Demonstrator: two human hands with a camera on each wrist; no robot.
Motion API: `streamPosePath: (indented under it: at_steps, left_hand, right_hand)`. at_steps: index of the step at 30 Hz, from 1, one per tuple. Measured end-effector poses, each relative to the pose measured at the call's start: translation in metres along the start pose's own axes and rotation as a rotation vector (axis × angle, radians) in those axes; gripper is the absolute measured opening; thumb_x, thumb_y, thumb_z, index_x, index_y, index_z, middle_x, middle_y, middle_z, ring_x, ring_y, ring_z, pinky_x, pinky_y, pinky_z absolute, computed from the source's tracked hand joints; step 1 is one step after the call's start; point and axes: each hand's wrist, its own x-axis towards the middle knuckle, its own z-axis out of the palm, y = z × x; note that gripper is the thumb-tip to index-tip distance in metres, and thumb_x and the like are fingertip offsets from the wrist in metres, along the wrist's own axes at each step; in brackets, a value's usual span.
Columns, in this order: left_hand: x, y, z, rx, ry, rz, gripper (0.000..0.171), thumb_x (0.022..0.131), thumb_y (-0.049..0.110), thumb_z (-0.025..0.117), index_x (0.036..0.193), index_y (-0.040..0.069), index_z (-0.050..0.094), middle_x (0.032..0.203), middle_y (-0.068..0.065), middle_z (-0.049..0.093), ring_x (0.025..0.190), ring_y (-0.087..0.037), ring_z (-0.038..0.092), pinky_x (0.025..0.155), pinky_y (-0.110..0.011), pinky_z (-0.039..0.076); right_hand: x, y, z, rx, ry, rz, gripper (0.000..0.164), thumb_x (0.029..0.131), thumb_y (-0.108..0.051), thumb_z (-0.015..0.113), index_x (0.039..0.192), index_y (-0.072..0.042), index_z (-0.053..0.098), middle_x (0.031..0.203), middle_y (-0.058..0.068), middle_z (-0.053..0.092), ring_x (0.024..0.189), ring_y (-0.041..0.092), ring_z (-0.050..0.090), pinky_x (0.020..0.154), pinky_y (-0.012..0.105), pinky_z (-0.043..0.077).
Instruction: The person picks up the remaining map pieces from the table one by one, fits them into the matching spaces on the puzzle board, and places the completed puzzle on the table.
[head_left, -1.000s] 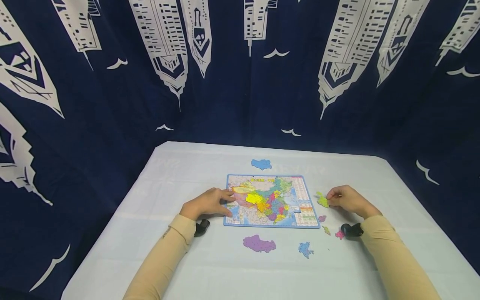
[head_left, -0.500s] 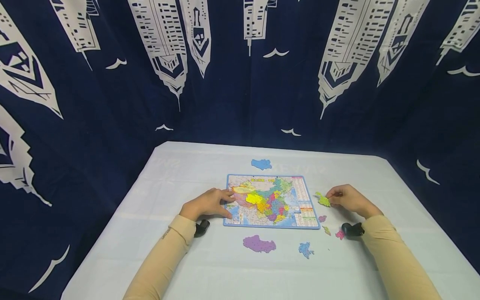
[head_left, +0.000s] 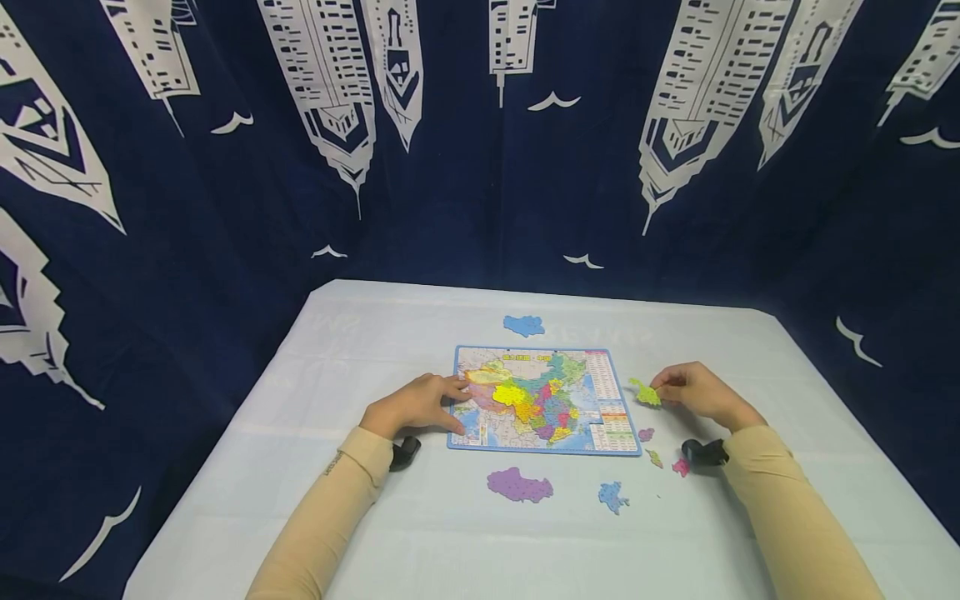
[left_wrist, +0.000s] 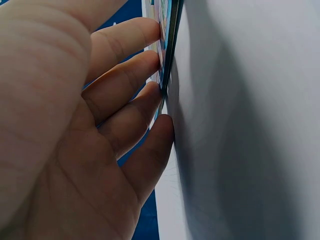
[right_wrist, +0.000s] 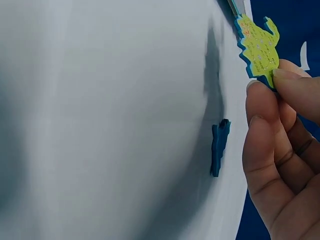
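Note:
My left hand rests on the left edge of a flat map puzzle board, fingers spread and loosely extended. Up close in the left wrist view, the fingertips touch the board's face near its edge. To the right of the board, my right hand pinches a yellow-green map puzzle piece between thumb and fingers. The right wrist view shows the piece held by one end, with its blue edge turned to the camera. Many coloured pieces fill the middle of the board.
Loose on the white table lie a large purple piece, a blue piece, and small purple, green and pink ones. Another blue piece is behind the board. Patterned navy cloth hangs beyond.
The yellow-green piece has turned slightly in the right hand's fingers, and that hand has risen a little. The left hand stays put on the board.

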Motion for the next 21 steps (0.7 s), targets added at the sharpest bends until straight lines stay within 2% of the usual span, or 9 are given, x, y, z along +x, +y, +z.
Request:
streamPosePath:
  at_steps: [9,16,21]
  left_hand:
    - [0.0,0.002,-0.001,0.003,-0.006,-0.015,0.066,0.074,0.034,0.089,0.132,0.012,0.066,0.157,-0.002,0.044,0.152,-0.026,0.031,0.125,-0.048,0.026]
    - [0.001,0.001,0.0,0.009,-0.01,0.001,0.065,0.075,0.034,0.088,0.132,0.012,0.066,0.156,-0.002,0.045,0.151,-0.026,0.032,0.125,-0.048,0.026]
    - [0.0,0.001,0.0,0.0,-0.008,0.006,0.065,0.075,0.034,0.088,0.132,0.011,0.066,0.156,-0.002,0.045,0.151,-0.024,0.032,0.125,-0.048,0.025]
  right_hand:
    - [0.004,-0.007,-0.001,0.028,0.013,-0.013,0.019,0.096,-0.009,0.061,0.112,-0.001,0.069,0.108,0.013,0.068,0.088,0.021,0.058,0.077,0.031,0.051]
    - [0.002,-0.012,0.002,0.039,0.027,-0.014,0.02,0.096,-0.008,0.063,0.112,0.001,0.069,0.11,0.015,0.068,0.088,0.02,0.059,0.076,0.03,0.052]
    - [0.004,-0.015,0.002,0.049,0.035,-0.05,0.02,0.095,-0.007,0.063,0.112,0.002,0.069,0.107,0.016,0.069,0.085,0.019,0.059,0.075,0.031,0.053]
